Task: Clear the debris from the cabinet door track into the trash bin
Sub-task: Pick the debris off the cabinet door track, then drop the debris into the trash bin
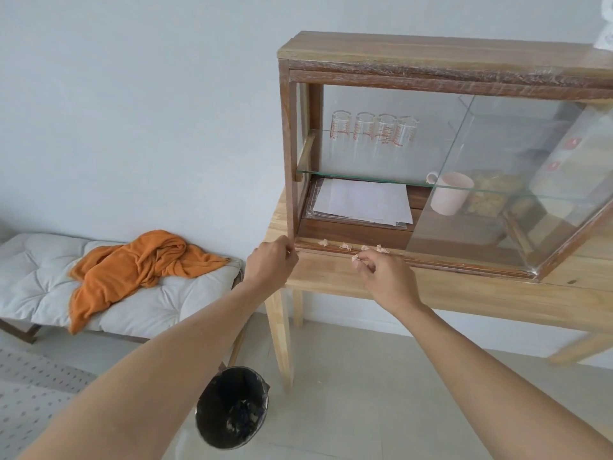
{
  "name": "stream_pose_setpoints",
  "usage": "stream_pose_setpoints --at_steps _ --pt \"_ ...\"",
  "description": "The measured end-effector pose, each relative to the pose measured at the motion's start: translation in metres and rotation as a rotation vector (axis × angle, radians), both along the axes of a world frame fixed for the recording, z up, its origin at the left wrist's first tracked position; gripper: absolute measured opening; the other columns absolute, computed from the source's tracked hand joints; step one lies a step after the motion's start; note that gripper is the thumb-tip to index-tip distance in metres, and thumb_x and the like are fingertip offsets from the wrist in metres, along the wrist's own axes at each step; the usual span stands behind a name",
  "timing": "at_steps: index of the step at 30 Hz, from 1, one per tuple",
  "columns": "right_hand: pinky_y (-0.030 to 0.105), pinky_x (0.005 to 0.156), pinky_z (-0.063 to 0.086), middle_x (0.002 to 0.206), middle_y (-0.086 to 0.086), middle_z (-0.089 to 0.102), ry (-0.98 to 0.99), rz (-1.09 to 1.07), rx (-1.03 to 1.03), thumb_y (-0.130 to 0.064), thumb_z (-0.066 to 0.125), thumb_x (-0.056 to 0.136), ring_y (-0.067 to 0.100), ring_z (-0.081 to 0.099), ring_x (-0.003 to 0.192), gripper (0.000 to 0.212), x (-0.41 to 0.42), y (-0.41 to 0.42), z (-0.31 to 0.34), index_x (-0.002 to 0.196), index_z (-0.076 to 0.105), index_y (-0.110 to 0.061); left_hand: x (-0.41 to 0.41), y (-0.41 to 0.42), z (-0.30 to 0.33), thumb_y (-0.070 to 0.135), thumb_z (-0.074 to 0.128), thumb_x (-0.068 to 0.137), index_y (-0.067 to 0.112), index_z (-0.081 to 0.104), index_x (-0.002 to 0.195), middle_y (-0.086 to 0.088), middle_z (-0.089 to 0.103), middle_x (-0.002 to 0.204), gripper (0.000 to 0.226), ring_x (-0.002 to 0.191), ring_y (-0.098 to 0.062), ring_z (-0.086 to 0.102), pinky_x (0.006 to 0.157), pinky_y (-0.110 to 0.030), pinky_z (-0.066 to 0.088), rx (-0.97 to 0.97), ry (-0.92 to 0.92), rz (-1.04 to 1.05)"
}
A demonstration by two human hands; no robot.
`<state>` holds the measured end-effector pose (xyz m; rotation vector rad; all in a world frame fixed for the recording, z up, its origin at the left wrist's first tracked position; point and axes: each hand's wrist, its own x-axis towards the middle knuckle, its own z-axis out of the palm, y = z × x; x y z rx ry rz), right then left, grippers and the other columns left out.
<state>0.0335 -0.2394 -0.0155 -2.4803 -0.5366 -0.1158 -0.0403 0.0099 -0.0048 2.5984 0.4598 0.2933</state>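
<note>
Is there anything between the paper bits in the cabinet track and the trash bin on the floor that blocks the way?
Nothing visible blocks it. The debris lies in the open track at the table edge; the trash bin stands open below-left, beside the table leg.

A light wooden table [464, 293] carries a dark-framed wooden cabinet with glass sliding doors [431, 64]. Beside it, a white cushioned bench [33, 277] holds a crumpled orange cloth [132, 263]. A black-lined trash bin [232, 406] stands on the pale tiled floor [365, 376].

Rough worn wood cabinet [431, 58], glossy glass door [497, 180], matt pale wood table [464, 293].
</note>
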Motion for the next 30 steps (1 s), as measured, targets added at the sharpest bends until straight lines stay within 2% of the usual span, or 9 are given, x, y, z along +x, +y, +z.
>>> stream_pose_setpoints --at_steps 3,6,10,13,17,22,25,27,30 --pt "0.028 0.062 0.041 0.065 -0.027 0.062 0.036 0.073 0.019 -0.047 0.062 0.1 0.017 0.067 0.075 0.019 -0.025 0.028 -0.013 0.106 0.076 -0.036 -0.032 0.015 -0.007 0.032 0.057 0.099 0.022 0.065 0.098 0.007 0.077 0.085 0.013 0.074 -0.024 0.069 0.064 -0.036 0.055 -0.011 -0.009 0.023" --pt "0.028 0.062 0.041 0.061 -0.032 0.056 0.073 0.159 0.013 -0.048 0.062 0.1 0.014 0.063 0.071 0.02 -0.048 0.059 -0.03 0.107 0.077 -0.035 -0.068 0.035 -0.022 0.032 0.061 0.099 0.02 0.068 0.099 0.005 0.074 0.085 0.014 0.08 -0.023 0.066 0.064 -0.037 0.053 -0.034 -0.001 0.084" --pt "0.031 0.069 0.048 0.066 -0.029 0.059 0.149 0.295 -0.027 -0.047 0.063 0.099 0.017 0.068 0.08 0.022 -0.078 0.11 -0.058 0.109 0.078 -0.036 -0.12 0.069 -0.056 0.035 0.061 0.098 0.022 0.07 0.1 0.0 0.074 0.093 0.016 0.085 -0.026 0.066 0.072 -0.043 0.057 -0.081 0.067 0.206" --pt "0.032 0.074 0.051 0.085 -0.021 0.072 0.191 0.404 -0.07 -0.049 0.062 0.098 0.017 0.071 0.091 0.024 -0.101 0.154 -0.089 0.111 0.078 -0.036 -0.159 0.095 -0.094 0.03 0.061 0.097 0.023 0.071 0.101 0.0 0.073 0.097 0.013 0.086 -0.028 0.066 0.07 -0.037 0.055 -0.111 0.142 0.308" --pt "0.034 0.077 0.053 0.103 -0.011 0.078 0.249 0.531 -0.175 -0.047 0.061 0.1 0.017 0.07 0.097 0.023 -0.128 0.205 -0.154 0.108 0.077 -0.032 -0.208 0.122 -0.161 0.027 0.058 0.097 0.026 0.065 0.094 0.006 0.065 0.085 0.008 0.073 -0.02 0.057 0.054 -0.027 0.035 -0.117 0.266 0.461" --pt "0.031 0.068 0.046 0.099 -0.014 0.073 0.303 0.643 -0.327 -0.046 0.06 0.1 0.017 0.069 0.095 0.022 -0.146 0.25 -0.265 0.103 0.076 -0.032 -0.246 0.147 -0.258 0.031 0.058 0.097 0.024 0.067 0.089 0.005 0.069 0.084 0.014 0.075 -0.022 0.062 0.061 -0.03 0.043 -0.187 0.387 0.546" --pt "0.031 0.066 0.042 0.092 -0.015 0.069 0.33 0.672 -0.403 -0.049 0.06 0.099 0.018 0.069 0.091 0.022 -0.154 0.268 -0.337 0.1 0.076 -0.032 -0.258 0.153 -0.322 0.032 0.058 0.098 0.026 0.067 0.089 0.004 0.07 0.085 0.014 0.076 -0.023 0.062 0.061 -0.031 0.041 -0.212 0.456 0.574" --pt "0.032 0.066 0.044 0.093 -0.014 0.072 0.334 0.683 -0.452 -0.051 0.059 0.099 0.021 0.07 0.09 0.025 -0.158 0.277 -0.381 0.1 0.075 -0.032 -0.261 0.155 -0.364 0.031 0.057 0.1 0.027 0.069 0.094 0.004 0.072 0.091 0.014 0.08 -0.023 0.064 0.064 -0.031 0.042 -0.244 0.491 0.571" --pt "0.034 0.069 0.049 0.099 -0.013 0.073 0.379 0.682 -0.5 -0.051 0.061 0.098 0.023 0.071 0.095 0.029 -0.161 0.286 -0.43 0.116 0.074 -0.032 -0.264 0.159 -0.413 0.025 0.052 0.103 0.027 0.068 0.124 0.004 0.073 0.113 0.026 0.093 -0.022 0.063 0.073 -0.03 0.043 -0.344 0.536 0.512"
